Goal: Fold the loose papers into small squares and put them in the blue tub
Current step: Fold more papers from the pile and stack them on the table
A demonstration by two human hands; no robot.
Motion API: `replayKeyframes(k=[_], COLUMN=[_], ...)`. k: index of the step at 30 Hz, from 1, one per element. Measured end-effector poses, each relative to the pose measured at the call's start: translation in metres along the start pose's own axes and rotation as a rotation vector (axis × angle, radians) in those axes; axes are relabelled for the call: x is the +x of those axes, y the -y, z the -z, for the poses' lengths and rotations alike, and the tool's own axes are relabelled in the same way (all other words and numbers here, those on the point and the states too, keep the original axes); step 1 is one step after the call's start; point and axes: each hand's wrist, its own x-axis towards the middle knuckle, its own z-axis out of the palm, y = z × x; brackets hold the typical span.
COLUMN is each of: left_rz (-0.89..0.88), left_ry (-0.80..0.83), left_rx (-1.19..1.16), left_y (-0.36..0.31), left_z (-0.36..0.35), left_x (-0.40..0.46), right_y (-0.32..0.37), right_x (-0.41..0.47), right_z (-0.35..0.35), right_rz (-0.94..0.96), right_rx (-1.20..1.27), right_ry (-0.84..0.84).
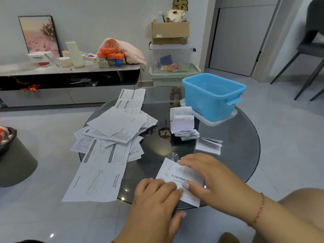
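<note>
Two bare hands press a partly folded paper (172, 174) flat on a round dark glass surface (245, 137). The left hand (156, 199) lies palm down on the paper's near edge, fingers (163, 185) straight and close together. The right hand (210, 174) covers the paper's right side, fingers spread wide and flat, thumb touching the left fingertips. Left of the fingers lies a heap of loose papers (112, 137). Beyond the fingers sit folded squares (182, 122), and just beside them, further right, the blue tub (213, 95) stands on a clear lid (219, 120); nothing shows inside the tub.
</note>
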Motion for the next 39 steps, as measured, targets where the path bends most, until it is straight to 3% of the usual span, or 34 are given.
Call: replayKeyframes(k=[4, 14, 19, 24, 33, 39], left_rz=[0.022, 0.135, 0.455, 0.693, 0.716, 0.705], left_ry=[-0.017, -0.108, -0.151, -0.096, -0.015, -0.045], left_rx=[0.022, -0.077, -0.181, -0.086, 0.017, -0.039], left_y=[0.001, 0.008, 0.003, -0.004, -0.007, -0.005], left_z=[0.0, 0.004, 0.007, 0.008, 0.009, 0.012], left_x=[0.001, -0.009, -0.01, -0.008, -0.001, 0.002], right_y=[-0.009, -0.007, -0.01, -0.007, 0.001, 0.004], right_x=[-0.003, -0.013, 0.0, 0.004, 0.005, 0.004], right_z=[-0.001, 0.006, -0.007, -0.018, -0.022, -0.015], right_rz=[0.18, 0.282, 0.036, -0.151, -0.287, -0.331], right_rx=[-0.066, -0.17, 0.151, 0.128, 0.033, 0.025], right_ry=[0.164, 0.147, 0.043, -0.026, -0.048, -0.016])
